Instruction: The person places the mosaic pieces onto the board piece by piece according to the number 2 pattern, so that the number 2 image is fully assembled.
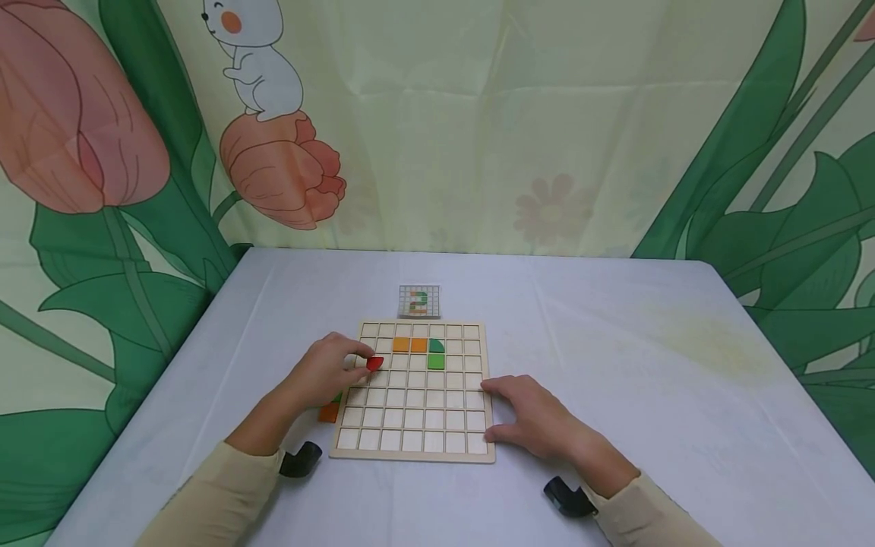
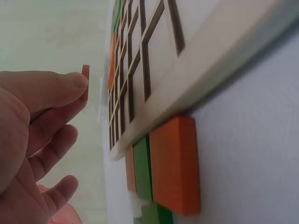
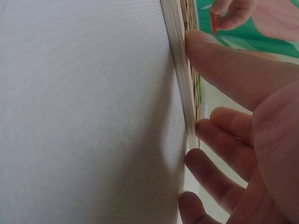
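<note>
My left hand (image 1: 323,372) pinches a small red tile (image 1: 374,364) between thumb and fingertips, above the left side of the wooden grid board (image 1: 414,459). Seen edge-on in the left wrist view, the red tile (image 2: 86,81) is thin and held clear of the board. Two orange square tiles (image 1: 410,345) sit side by side in an upper row, followed by a dark green quarter-round tile (image 1: 436,346). Directly below that one lies a light green square tile (image 1: 435,362). My right hand (image 1: 536,414) touches the board's right edge with thumb and fingertips, fingers loosely extended.
Behind the board stands a small pattern card (image 1: 419,301) with a coloured figure on a grid. Loose orange (image 2: 175,165) and green tiles (image 2: 143,168) lie by the board's left edge, partly under my left arm. A white cloth (image 1: 615,327) covers the table.
</note>
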Tool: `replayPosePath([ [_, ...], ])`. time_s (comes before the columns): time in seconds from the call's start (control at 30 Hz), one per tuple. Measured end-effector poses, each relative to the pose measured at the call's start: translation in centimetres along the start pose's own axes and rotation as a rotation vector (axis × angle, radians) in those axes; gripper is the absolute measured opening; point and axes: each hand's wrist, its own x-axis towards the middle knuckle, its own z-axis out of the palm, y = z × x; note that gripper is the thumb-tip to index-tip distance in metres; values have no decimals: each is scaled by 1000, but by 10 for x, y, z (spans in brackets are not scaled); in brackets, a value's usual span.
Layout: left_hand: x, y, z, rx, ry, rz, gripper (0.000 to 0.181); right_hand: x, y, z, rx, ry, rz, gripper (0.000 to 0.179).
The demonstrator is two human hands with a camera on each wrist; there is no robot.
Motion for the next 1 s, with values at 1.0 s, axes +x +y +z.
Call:
replayPosePath([
  [1.0, 10, 38, 34, -105, -33, 113, 19, 0, -4, 1, 9, -4, 36, 65],
])
